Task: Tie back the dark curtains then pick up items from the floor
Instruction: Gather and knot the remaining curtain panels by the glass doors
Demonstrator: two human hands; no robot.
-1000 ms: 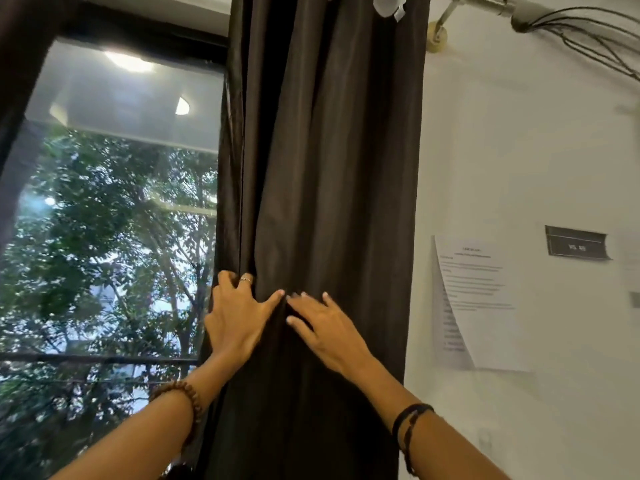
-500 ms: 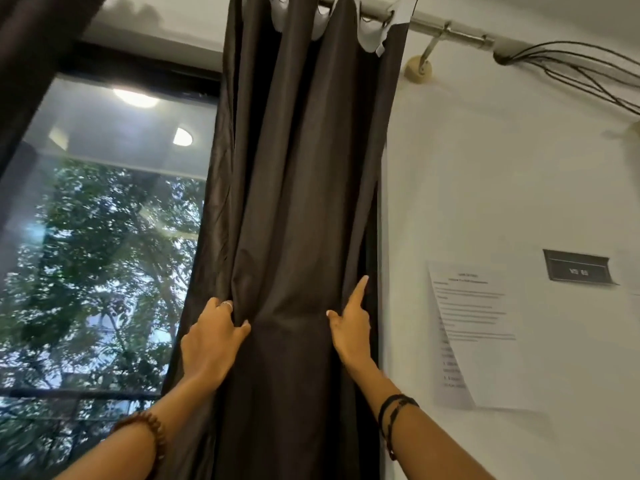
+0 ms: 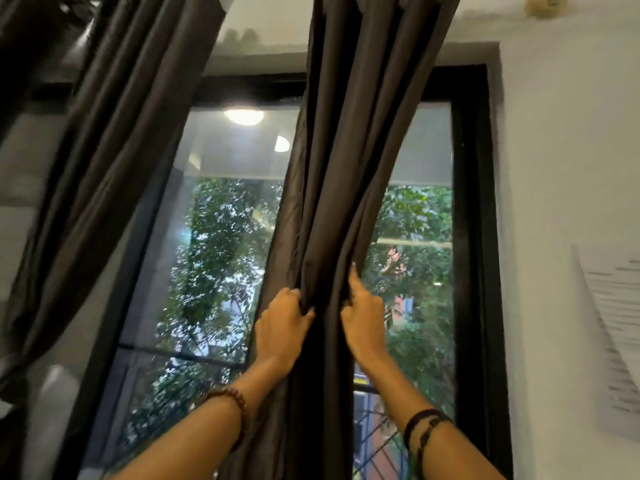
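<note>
A dark brown curtain (image 3: 349,140) hangs in front of the window, gathered into a narrow bunch at chest height. My left hand (image 3: 282,327) grips the left side of the bunch, fingers curled into the folds. My right hand (image 3: 363,317) holds the right side, index finger pointing up along the cloth. A second dark curtain (image 3: 114,140) hangs slanted at the left. No floor or floor items are in view.
A black-framed window (image 3: 476,237) shows green trees outside and ceiling-light reflections. A white wall (image 3: 561,168) stands to the right with a printed paper sheet (image 3: 613,327) stuck on it. A curtain-rod bracket (image 3: 547,3) sits at the top right.
The curtain has been drawn leftward off the wall and squeezed into a tighter bunch, so window glass shows on its right. Both hands went from flat on the cloth to gripping its sides.
</note>
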